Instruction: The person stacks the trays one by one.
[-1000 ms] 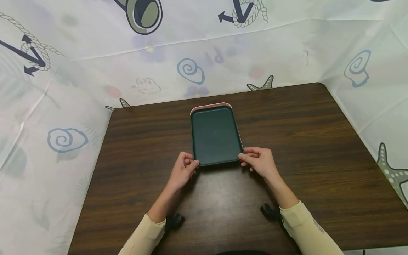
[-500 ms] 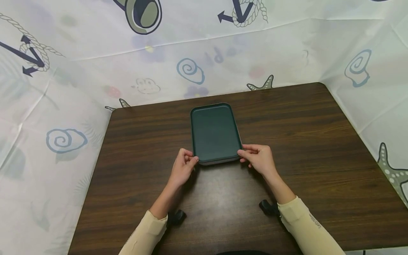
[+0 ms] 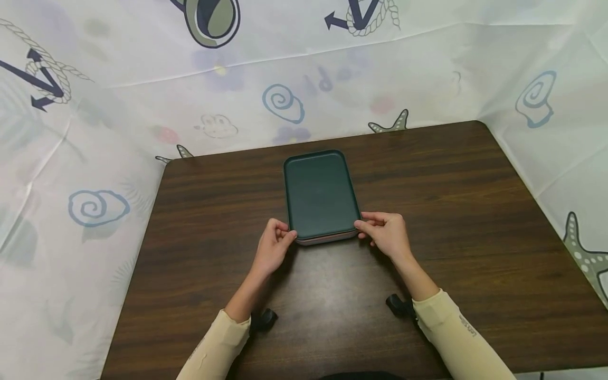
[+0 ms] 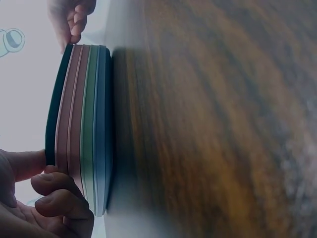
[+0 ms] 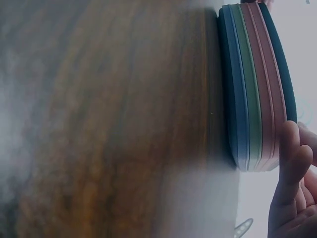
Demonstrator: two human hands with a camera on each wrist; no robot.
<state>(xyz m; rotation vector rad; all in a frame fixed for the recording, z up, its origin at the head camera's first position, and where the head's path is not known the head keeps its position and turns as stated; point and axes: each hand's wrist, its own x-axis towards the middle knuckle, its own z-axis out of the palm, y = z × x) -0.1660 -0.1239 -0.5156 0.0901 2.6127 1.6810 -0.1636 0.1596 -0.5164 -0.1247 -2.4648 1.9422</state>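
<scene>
A dark green rectangular tray (image 3: 323,195) tops a stack of trays at the middle of the table. Below it, the left wrist view shows two pink trays (image 4: 77,109), a light green tray (image 4: 88,129), blue layers (image 4: 100,129) and a dark layer at the bottom. My left hand (image 3: 273,249) pinches the top tray's near left corner, thumb above and fingers at the side. At the near right corner my right hand (image 3: 388,235) pinches the same tray. A pink edge shows under its near side. The fingertips beneath are partly hidden.
The stack stands on a dark wood-grain table (image 3: 451,211). A white cloth (image 3: 332,79) with sea prints hangs behind and along both sides. Black wrist straps (image 3: 263,320) sit below the cream sleeves (image 3: 216,345).
The top dark green tray has shifted away from me with both hands. The pink rim at its far end is now covered, and pink shows at the near end.
</scene>
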